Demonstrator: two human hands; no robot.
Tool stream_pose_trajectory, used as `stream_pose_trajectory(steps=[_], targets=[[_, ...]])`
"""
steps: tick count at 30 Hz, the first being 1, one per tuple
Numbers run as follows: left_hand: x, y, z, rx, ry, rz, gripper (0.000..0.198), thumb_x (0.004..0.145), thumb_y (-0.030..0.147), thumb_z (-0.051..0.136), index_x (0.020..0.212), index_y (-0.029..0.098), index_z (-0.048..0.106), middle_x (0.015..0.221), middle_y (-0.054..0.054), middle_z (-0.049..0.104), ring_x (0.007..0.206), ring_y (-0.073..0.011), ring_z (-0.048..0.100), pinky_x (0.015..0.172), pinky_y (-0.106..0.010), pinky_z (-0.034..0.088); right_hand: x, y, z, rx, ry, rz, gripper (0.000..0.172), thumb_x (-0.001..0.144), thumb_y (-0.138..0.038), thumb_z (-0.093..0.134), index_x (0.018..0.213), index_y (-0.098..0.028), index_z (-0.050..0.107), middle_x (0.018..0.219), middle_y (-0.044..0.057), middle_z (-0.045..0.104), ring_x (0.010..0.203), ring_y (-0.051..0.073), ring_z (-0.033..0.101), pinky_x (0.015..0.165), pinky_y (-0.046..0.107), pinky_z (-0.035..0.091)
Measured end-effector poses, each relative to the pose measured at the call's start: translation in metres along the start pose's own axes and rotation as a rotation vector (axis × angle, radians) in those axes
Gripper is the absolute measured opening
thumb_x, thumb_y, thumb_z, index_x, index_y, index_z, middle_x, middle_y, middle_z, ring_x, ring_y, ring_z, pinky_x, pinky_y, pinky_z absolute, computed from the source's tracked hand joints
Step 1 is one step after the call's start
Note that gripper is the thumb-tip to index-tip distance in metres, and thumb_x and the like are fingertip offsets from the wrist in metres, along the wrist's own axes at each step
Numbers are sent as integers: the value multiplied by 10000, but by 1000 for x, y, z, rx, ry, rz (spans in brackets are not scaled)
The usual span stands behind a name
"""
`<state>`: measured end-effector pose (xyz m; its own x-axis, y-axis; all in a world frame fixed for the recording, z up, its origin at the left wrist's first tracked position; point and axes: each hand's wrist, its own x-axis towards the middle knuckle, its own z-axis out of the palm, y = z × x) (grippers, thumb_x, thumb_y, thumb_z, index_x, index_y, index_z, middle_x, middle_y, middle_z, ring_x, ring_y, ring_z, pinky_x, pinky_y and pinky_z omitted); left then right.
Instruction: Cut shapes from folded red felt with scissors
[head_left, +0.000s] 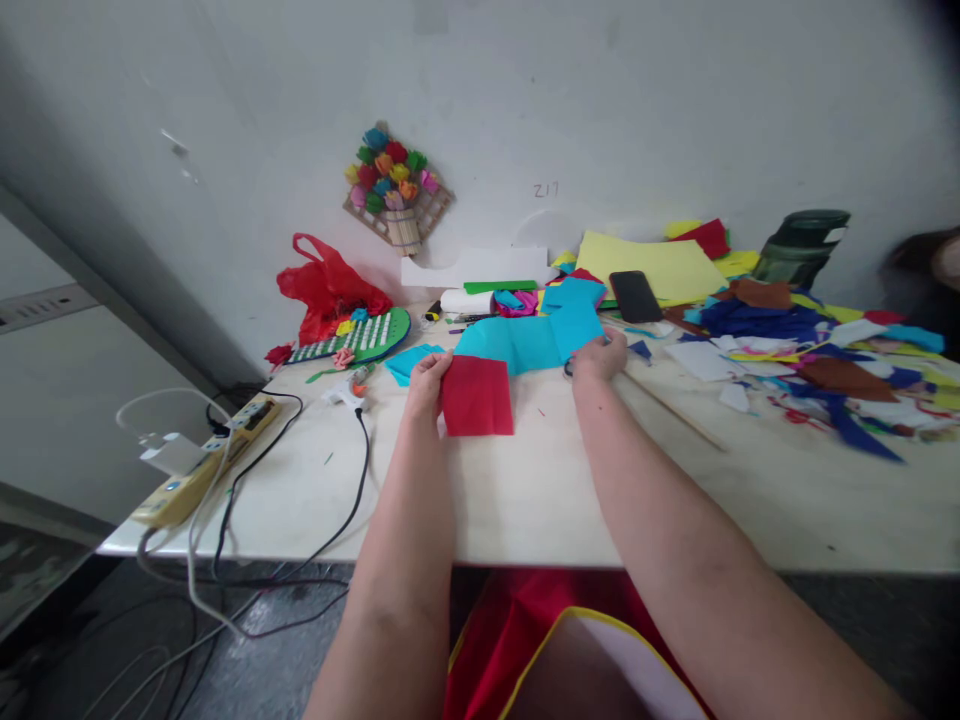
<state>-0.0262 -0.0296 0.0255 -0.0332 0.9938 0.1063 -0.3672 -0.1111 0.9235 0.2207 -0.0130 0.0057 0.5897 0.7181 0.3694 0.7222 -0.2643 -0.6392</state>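
Note:
Pinched at its upper left corner, a red paper square point(478, 397) hangs from my left hand point(430, 380). My right hand point(601, 356) is closed on the near edge of a light-blue paper square point(576, 328). Between the hands, a creased light-blue sheet point(510, 340) lies behind the red square and partly under it. More light-blue pieces point(411, 364) lie just left of my left hand. By my right fingers a small dark loop shows, too hidden to name. A thin wooden stick point(675, 411) runs rightward from beside my right wrist.
A glue gun point(347, 390) and power strip point(202, 465) with trailing cables are at left. Behind are a red plastic bag point(326, 285) and a green decorated board point(375, 338). A phone point(635, 296), paper scraps point(840, 375) and a dark bottle point(801, 248) stand right.

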Motion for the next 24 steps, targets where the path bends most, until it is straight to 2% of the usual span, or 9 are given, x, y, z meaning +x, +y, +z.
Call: stream_pose_trajectory(steps=[2, 6, 10, 13, 16, 18, 20, 22, 24], targets=[[-1, 1, -1, 2, 3, 15, 348, 488, 381, 794, 566, 170, 529, 516, 26, 505, 458, -72, 432, 482, -217, 330, 3, -1, -2, 119, 49, 126, 495, 863, -272, 285, 1320, -153, 433, 1071, 153, 594, 837, 256, 616, 676, 346, 446], [-3, 2, -2, -6, 8, 11, 357, 504, 397, 785, 582, 168, 522, 509, 29, 501, 444, -69, 432, 468, -213, 330, 4, -2, -12, 254, 147, 287, 500, 854, -146, 190, 1244, -98, 499, 1140, 172, 552, 1019, 262, 542, 794, 359, 420], [-4, 2, 1, 39, 14, -23, 365, 489, 391, 790, 576, 167, 516, 497, 33, 495, 444, -72, 435, 472, -217, 333, -4, -2, -22, 269, 135, 448, 502, 837, -88, 189, 1232, -80, 499, 1238, 198, 456, 1097, 262, 491, 837, 355, 408], [-3, -2, 3, 65, -4, -25, 373, 479, 388, 792, 566, 160, 510, 497, 28, 496, 447, -70, 432, 469, -215, 324, -10, -4, -23, 256, 211, 476, 487, 830, -116, 258, 1273, -99, 459, 1334, 204, 343, 1090, 268, 494, 806, 366, 423], [1, -8, 4, 92, -41, -24, 378, 467, 386, 793, 583, 151, 521, 516, 18, 516, 455, -72, 442, 468, -211, 322, -13, -10, -22, 270, 273, 386, 472, 809, -133, 308, 1245, -118, 489, 1378, 191, 302, 1071, 257, 499, 779, 348, 425], [3, -11, 3, 120, -59, -17, 383, 471, 396, 787, 591, 148, 522, 514, 19, 516, 455, -73, 445, 467, -209, 323, -14, -15, -20, 263, 206, 273, 443, 817, -150, 309, 1198, -117, 533, 1289, 181, 438, 1041, 240, 516, 777, 321, 416], [5, -13, 3, 150, -62, -12, 385, 477, 406, 779, 594, 147, 518, 500, 25, 504, 449, -71, 438, 462, -206, 317, -15, -20, -17, 245, 57, 139, 409, 846, -209, 304, 1122, -116, 591, 1088, 158, 596, 975, 230, 546, 762, 298, 411], [5, -14, 3, 178, -62, -3, 382, 490, 416, 767, 601, 148, 518, 494, 30, 499, 447, -70, 431, 459, -204, 312, -18, -24, -13, 212, -123, 6, 414, 869, -315, 306, 993, -128, 655, 906, 131, 658, 888, 223, 573, 714, 278, 408], [6, -14, 2, 206, -65, 14, 372, 508, 419, 752, 612, 148, 519, 496, 32, 499, 451, -71, 426, 462, -204, 312, -21, -28, -7, 148, -312, -109, 451, 856, -436, 343, 840, -147, 688, 811, 112, 669, 816, 216, 586, 659, 265, 398]])
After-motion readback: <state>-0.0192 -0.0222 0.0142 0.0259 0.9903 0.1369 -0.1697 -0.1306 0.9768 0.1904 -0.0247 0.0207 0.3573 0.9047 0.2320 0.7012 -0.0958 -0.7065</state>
